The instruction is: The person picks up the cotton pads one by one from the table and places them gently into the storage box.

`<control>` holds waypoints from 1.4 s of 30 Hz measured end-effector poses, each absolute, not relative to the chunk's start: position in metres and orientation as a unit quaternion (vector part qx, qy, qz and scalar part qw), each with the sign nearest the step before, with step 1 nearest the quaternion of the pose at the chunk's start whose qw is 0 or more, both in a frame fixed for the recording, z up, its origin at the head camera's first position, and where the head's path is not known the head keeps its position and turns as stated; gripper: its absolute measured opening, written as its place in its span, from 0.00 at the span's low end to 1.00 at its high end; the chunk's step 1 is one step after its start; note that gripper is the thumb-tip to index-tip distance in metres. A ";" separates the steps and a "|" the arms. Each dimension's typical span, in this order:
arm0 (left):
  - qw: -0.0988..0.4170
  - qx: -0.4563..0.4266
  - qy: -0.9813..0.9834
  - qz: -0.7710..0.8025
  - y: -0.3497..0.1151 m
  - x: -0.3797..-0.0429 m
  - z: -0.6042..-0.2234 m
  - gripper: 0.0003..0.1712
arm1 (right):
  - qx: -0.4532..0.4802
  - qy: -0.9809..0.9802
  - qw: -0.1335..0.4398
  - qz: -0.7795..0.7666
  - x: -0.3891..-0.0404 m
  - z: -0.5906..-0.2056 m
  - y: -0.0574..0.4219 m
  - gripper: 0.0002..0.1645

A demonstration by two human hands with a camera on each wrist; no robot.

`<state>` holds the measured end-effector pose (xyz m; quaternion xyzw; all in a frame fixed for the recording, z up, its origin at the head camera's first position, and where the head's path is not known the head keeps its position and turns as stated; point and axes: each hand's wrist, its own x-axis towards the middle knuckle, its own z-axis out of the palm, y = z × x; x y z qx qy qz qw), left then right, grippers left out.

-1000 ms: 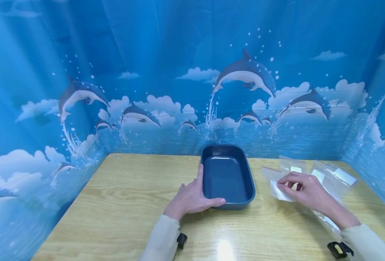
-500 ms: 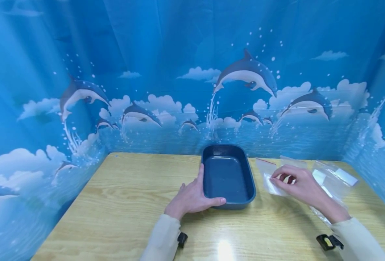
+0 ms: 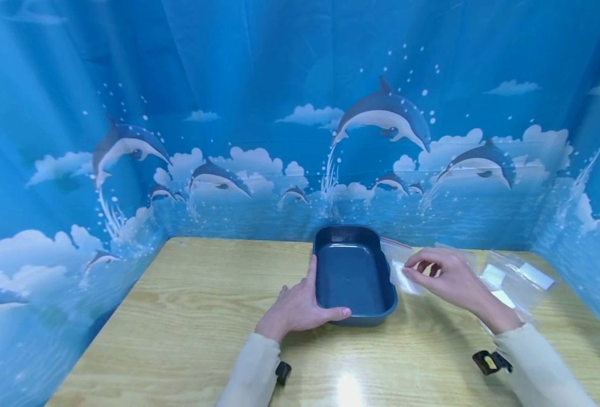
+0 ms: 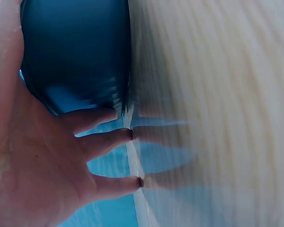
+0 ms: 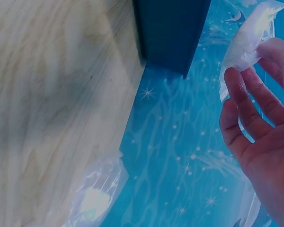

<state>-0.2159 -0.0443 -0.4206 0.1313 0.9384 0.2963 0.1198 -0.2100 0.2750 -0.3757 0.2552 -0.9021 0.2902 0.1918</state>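
Note:
A dark blue rectangular tray (image 3: 351, 277) sits at the back middle of the wooden table. My left hand (image 3: 300, 311) lies at its near left corner, index finger along the left side and thumb over the near rim. In the left wrist view the fingers (image 4: 106, 142) are spread and straight, tips at the tabletop. My right hand (image 3: 450, 277) pinches a clear zip bag (image 3: 399, 274) with a red seal line and something whitish inside. In the head view the bag overlaps the tray's right rim; in the right wrist view the bag (image 5: 248, 45) hangs from thumb and fingertips.
Several more clear bags (image 3: 521, 277) with white pieces in them lie at the table's right, partly hidden under my right forearm. A blue dolphin-print curtain (image 3: 259, 113) stands right behind the table (image 3: 203, 322) and along both sides.
My right hand has carried the pinched zip bag leftward, from among the other bags to the tray's right rim. The left hand and tray have stayed put.

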 end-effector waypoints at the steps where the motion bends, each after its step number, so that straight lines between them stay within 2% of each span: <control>1: 0.121 0.130 0.938 0.297 -0.044 -0.216 -0.421 0.78 | 0.257 -0.902 0.188 0.292 -0.211 -0.375 0.273 0.09; 11: 0.124 0.129 0.938 0.296 -0.044 -0.216 -0.420 0.78 | 0.293 -0.889 0.197 0.292 -0.222 -0.372 0.249 0.08; 24: 0.126 0.134 0.941 0.285 -0.045 -0.218 -0.420 0.77 | 0.313 -0.889 0.140 0.304 -0.240 -0.373 0.211 0.05; 31: 0.128 0.137 0.938 0.292 -0.045 -0.218 -0.420 0.78 | 0.312 -0.907 0.134 0.248 -0.245 -0.381 0.201 0.01; 42: 0.126 0.136 0.937 0.294 -0.045 -0.218 -0.421 0.80 | 0.301 -0.931 0.113 0.172 -0.246 -0.388 0.192 0.03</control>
